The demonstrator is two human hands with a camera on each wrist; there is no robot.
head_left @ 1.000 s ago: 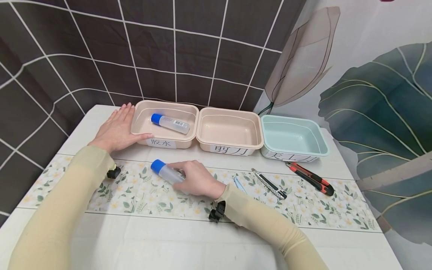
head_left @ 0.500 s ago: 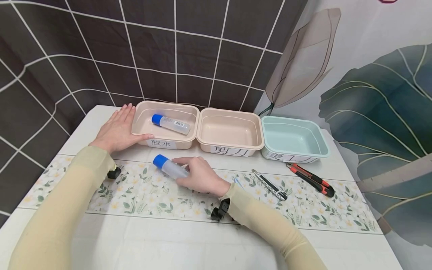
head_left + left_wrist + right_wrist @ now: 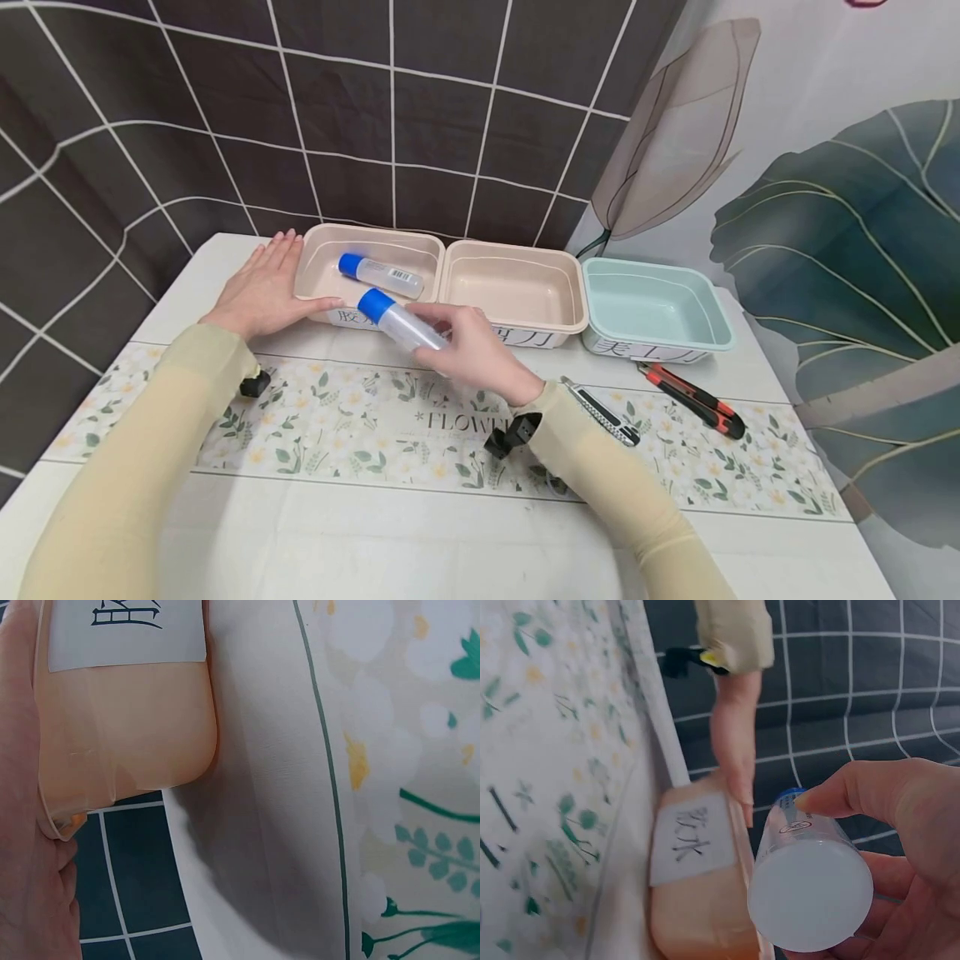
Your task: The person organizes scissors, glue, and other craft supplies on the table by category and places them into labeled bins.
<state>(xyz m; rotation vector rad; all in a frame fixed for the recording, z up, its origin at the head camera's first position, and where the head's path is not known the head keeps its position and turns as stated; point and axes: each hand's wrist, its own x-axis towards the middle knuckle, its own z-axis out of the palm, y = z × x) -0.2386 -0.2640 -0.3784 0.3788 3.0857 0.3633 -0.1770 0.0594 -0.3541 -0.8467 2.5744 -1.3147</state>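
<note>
My right hand [image 3: 483, 350] pinches a frosted glue bottle [image 3: 408, 325] with a blue cap [image 3: 375, 305]. The bottle is tilted, cap end toward the left bin, and overlaps that bin's front edge in the head view. In the right wrist view its round white base [image 3: 810, 896] faces the camera, with the thumb along its side. My left hand [image 3: 258, 287] rests on the left end of the beige bin [image 3: 321, 279], fingers straight and thumb along the front rim. A second glue bottle [image 3: 386, 276] with a blue cap lies inside that bin.
Right of it stand another beige bin [image 3: 517, 287] and a mint-green bin [image 3: 652, 304], each with a front label. A grey utility knife [image 3: 600, 412] and a red-and-black utility knife [image 3: 693, 402] lie on the flowered table strip [image 3: 300, 425]. A dark gridded wall covering [image 3: 337, 108] rises behind.
My right hand has lifted the glue bottle from the table strip up and toward the left bin's front rim. My left hand stays put. A small light-blue item is now hidden by the right arm.
</note>
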